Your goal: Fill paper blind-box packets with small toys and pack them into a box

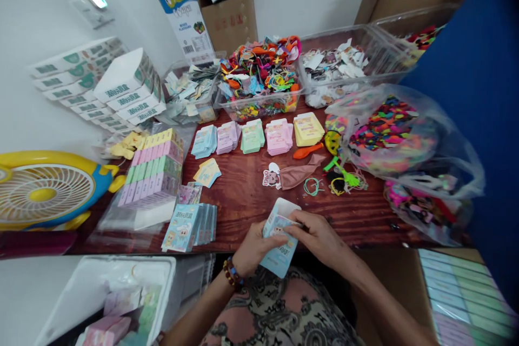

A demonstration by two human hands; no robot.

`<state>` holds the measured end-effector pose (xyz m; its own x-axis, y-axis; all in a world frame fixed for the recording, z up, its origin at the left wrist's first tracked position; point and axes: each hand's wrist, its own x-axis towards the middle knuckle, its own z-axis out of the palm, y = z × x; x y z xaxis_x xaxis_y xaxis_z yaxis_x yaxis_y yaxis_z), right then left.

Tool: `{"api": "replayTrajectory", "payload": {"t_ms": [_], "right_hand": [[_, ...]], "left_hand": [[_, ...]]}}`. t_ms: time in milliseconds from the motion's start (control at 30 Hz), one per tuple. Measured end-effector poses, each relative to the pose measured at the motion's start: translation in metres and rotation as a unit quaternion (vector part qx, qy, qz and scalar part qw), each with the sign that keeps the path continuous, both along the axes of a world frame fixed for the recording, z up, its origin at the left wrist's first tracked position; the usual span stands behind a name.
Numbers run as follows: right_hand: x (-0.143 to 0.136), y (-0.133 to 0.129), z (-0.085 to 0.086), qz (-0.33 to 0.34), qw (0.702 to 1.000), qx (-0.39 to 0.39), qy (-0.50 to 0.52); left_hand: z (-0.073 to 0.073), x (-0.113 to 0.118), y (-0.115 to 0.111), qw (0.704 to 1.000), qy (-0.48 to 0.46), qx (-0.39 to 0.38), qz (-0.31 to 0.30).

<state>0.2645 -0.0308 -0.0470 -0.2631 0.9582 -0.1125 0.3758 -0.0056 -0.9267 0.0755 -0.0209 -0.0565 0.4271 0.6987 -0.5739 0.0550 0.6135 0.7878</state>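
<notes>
Just past the table's front edge I hold a light blue printed cardboard box (281, 260), tilted, with a pale flap at its upper end. My left hand (252, 248) grips its left side, thumb across the printed front. My right hand (320, 235) pinches near the upper right edge; its fingertips are partly hidden. Several light blue boxes (182, 227) stand to the left at the table edge. Beyond my hands lie a brown deflated balloon (298, 173), an OMG sticker (272, 177), a thin green loop (312, 186) and an orange balloon (308, 151).
Flat card stacks (252, 136) form a row behind. Clear bins (259, 100) of small items line the wall. Plastic bags (438, 135) of colourful pieces sit right. Left are wrapped boxes (156, 167), a yellow fan (42, 194) and a white foam box (168, 281) below the table.
</notes>
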Motion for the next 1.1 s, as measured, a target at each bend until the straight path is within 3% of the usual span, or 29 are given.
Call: {"api": "replayTrajectory", "payload": {"t_ms": [133, 267, 367, 467, 600, 667, 800, 1100], "right_hand": [[0.008, 0.000, 0.000, -0.018, 1.000, 0.000, 0.007], [0.012, 0.000, 0.004, 0.025, 0.999, 0.017, -0.025], [0.011, 0.000, 0.008, 0.060, 0.995, 0.035, -0.066], [0.007, -0.001, 0.010, 0.066, 0.996, 0.054, -0.038], [0.001, -0.008, 0.003, -0.076, 0.989, 0.103, 0.080], [-0.002, -0.012, -0.005, -0.125, 0.978, 0.076, 0.148], [-0.004, -0.012, -0.016, -0.112, 0.977, 0.012, 0.178], [-0.005, 0.004, 0.002, -0.058, 0.989, 0.080, 0.107]], "left_hand": [[0.016, 0.000, 0.000, 0.992, 0.030, 0.118, 0.019], [0.030, -0.012, -0.004, 0.970, 0.065, 0.228, -0.044], [0.029, -0.019, -0.006, 0.973, 0.063, 0.204, -0.085], [0.024, -0.020, -0.006, 0.982, 0.035, 0.173, -0.075], [0.024, -0.020, -0.005, 0.986, -0.016, 0.162, -0.017], [0.025, -0.020, -0.004, 0.986, -0.018, 0.167, -0.011], [0.026, -0.023, -0.002, 0.984, -0.001, 0.175, -0.032], [0.042, -0.034, 0.015, 0.978, -0.005, 0.166, -0.126]]}}
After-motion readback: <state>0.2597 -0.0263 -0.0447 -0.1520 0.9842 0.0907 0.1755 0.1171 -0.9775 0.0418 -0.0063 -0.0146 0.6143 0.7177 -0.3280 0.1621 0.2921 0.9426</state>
